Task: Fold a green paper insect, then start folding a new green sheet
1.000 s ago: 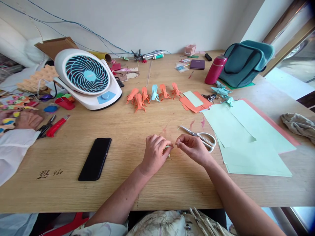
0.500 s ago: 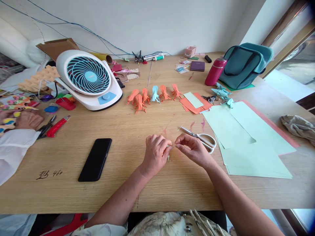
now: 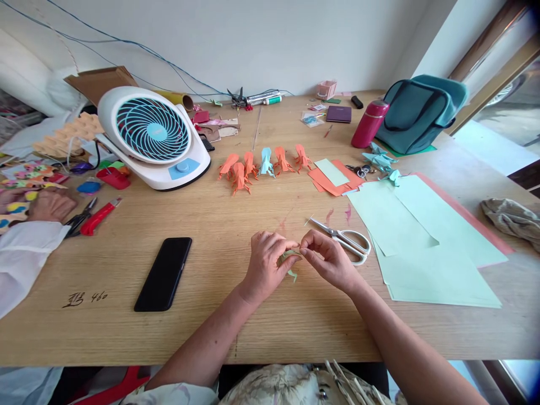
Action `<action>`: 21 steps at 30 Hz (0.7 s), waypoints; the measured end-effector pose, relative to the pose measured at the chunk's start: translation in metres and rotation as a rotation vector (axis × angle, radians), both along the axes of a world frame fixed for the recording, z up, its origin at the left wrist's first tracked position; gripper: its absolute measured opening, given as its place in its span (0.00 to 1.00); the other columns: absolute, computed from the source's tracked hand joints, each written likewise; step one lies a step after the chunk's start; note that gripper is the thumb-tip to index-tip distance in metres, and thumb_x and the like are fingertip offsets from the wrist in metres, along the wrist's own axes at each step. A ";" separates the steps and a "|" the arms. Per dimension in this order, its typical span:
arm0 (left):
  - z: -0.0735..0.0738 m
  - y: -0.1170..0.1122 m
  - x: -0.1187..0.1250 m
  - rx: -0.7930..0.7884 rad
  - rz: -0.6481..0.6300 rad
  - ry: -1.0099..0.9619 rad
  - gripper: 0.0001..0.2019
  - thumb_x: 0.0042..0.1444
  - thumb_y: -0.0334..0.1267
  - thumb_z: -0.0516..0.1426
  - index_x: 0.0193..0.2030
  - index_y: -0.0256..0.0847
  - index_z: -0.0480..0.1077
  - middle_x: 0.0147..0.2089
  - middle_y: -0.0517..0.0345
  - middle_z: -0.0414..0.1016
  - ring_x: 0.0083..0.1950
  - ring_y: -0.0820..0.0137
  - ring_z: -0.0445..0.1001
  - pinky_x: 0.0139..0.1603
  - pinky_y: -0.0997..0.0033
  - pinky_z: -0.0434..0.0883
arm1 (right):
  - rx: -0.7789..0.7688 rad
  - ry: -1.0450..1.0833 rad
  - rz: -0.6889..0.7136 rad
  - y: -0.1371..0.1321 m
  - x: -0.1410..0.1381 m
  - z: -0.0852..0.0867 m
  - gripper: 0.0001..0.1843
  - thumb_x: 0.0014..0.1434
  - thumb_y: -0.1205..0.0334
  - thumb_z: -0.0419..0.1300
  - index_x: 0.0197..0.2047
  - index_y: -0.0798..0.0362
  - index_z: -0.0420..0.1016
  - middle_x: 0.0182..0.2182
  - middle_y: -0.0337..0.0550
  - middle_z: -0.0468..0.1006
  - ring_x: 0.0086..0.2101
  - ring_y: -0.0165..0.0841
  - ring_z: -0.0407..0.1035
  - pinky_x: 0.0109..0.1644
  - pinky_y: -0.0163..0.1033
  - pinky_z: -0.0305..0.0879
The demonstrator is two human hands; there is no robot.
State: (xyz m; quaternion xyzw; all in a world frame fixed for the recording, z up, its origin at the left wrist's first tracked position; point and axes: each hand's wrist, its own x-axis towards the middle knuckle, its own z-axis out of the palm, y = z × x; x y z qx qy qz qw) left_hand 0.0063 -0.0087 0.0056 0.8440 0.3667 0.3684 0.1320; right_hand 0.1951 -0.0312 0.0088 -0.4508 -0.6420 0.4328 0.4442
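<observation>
Between my hands is a small light-green folded paper figure [image 3: 292, 274], mostly hidden by my fingers; a thin bent strip of it hangs below. My left hand [image 3: 270, 261] is closed around its body. The thumb and forefinger of my right hand [image 3: 327, 259] pinch a thin end of it, close to my left fingertips. Just beyond my right hand lie white-handled scissors [image 3: 354, 243], their blades pointing to the far left. Farther back stand several orange folded paper insects [image 3: 239, 179] and one pale-blue one [image 3: 265, 162].
Light-green sheets [image 3: 439, 275] cover the right side, near small orange sheets [image 3: 333, 183]. A black phone [image 3: 163, 274] lies left of my arms. A white fan [image 3: 154, 132], a pink bottle [image 3: 370, 124] and a teal bag [image 3: 417, 115] stand farther back. Another person's hand [image 3: 53, 205] is at far left.
My left fingers have loosened and lifted a little, so more of the green paper shows. My hands are closer together, with the right fingertips now at the left ones.
</observation>
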 end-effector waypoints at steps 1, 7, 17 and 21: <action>0.000 0.000 0.000 -0.008 0.004 -0.016 0.08 0.63 0.43 0.60 0.46 0.44 0.72 0.36 0.58 0.77 0.41 0.64 0.70 0.50 0.59 0.62 | -0.021 0.037 -0.008 0.001 0.000 -0.002 0.12 0.67 0.53 0.58 0.34 0.52 0.69 0.30 0.40 0.72 0.31 0.32 0.66 0.36 0.38 0.63; 0.001 0.000 0.001 -0.039 0.029 -0.067 0.03 0.63 0.38 0.60 0.40 0.43 0.73 0.37 0.58 0.79 0.42 0.65 0.72 0.50 0.60 0.64 | -0.085 0.158 -0.044 0.004 0.001 -0.005 0.16 0.64 0.47 0.61 0.33 0.51 0.69 0.28 0.39 0.69 0.28 0.30 0.63 0.33 0.37 0.61; 0.008 -0.003 0.000 0.020 0.086 -0.032 0.06 0.66 0.37 0.57 0.38 0.44 0.74 0.36 0.59 0.80 0.41 0.65 0.72 0.50 0.58 0.63 | -0.173 0.192 0.058 0.006 0.006 -0.012 0.14 0.60 0.50 0.66 0.40 0.51 0.75 0.34 0.41 0.76 0.35 0.33 0.70 0.41 0.39 0.68; 0.009 -0.004 0.000 0.069 0.086 -0.019 0.05 0.66 0.37 0.57 0.39 0.45 0.75 0.36 0.59 0.80 0.41 0.66 0.71 0.50 0.58 0.62 | -0.173 0.169 0.033 0.006 0.006 -0.012 0.14 0.59 0.49 0.66 0.36 0.52 0.75 0.32 0.41 0.77 0.33 0.33 0.71 0.40 0.40 0.69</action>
